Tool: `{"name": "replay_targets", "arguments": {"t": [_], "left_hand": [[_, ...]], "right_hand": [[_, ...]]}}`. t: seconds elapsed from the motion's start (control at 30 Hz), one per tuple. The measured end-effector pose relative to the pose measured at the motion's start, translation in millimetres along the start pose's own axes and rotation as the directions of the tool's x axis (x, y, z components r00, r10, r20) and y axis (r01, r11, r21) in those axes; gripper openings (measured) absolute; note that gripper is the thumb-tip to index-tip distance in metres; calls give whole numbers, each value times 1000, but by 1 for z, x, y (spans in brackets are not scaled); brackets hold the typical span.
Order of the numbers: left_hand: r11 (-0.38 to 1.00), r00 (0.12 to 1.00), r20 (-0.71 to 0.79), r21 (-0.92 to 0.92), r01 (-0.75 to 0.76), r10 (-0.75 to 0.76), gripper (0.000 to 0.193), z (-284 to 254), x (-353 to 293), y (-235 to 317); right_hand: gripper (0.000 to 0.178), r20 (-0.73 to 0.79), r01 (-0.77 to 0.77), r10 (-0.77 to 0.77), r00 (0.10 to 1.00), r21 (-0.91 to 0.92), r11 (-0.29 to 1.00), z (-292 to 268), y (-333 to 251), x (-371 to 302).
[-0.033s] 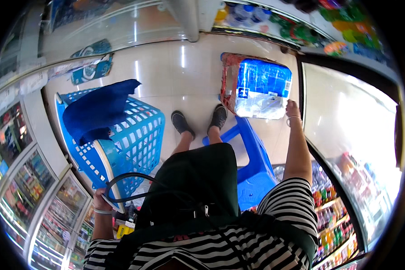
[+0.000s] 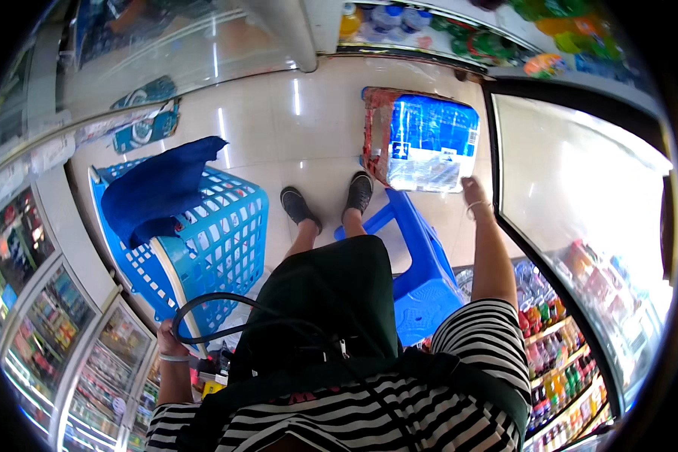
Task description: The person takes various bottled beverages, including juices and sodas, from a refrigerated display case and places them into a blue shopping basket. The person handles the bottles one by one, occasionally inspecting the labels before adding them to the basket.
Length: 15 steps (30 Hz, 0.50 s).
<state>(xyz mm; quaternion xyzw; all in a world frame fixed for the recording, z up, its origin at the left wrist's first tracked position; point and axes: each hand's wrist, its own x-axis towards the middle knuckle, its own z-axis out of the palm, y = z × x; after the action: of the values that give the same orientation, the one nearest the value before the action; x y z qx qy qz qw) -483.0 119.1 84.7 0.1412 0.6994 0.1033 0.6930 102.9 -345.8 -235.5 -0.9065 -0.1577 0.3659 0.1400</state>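
At the lower left, my left hand (image 2: 170,339) is closed round the near end of the pale handle of a light-blue plastic basket (image 2: 233,218). A dark-blue cloth (image 2: 154,192) hangs over the basket's top. My right arm reaches forward on the right. My right hand (image 2: 471,192) is at the near right corner of a blue and clear plastic-wrapped pack (image 2: 433,135), fingers bent against its edge and partly hidden. The pack's left side is reddish-brown and worn. Between the pack and my right arm stands a blue plastic stool (image 2: 426,301).
An open fridge door (image 2: 550,181) with a dark frame stands right of the pack. Shelves of bottled drinks (image 2: 557,369) lie behind it, lower right. More bottles (image 2: 388,19) fill a cooler ahead. Glass-fronted cabinets (image 2: 53,301) line the left. Flattened teal packaging (image 2: 147,124) lies beyond the basket.
The whole view has shifted slightly. My right hand has slid a little nearer and left along the pack's corner. My left hand stays on the basket handle.
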Motion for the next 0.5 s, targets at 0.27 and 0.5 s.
{"name": "replay_targets", "arguments": {"t": [0.27,0.5], "left_hand": [[984,990,94,138,-114,101,53,28,-36,16],[961,995,82,265,-80,61,44,-15,-38,45]], "right_hand": [[32,251,-582,658,710,-317,749,17,24,-245],[71,228,-664,709,668,-247,705,58,33,-288]]}}
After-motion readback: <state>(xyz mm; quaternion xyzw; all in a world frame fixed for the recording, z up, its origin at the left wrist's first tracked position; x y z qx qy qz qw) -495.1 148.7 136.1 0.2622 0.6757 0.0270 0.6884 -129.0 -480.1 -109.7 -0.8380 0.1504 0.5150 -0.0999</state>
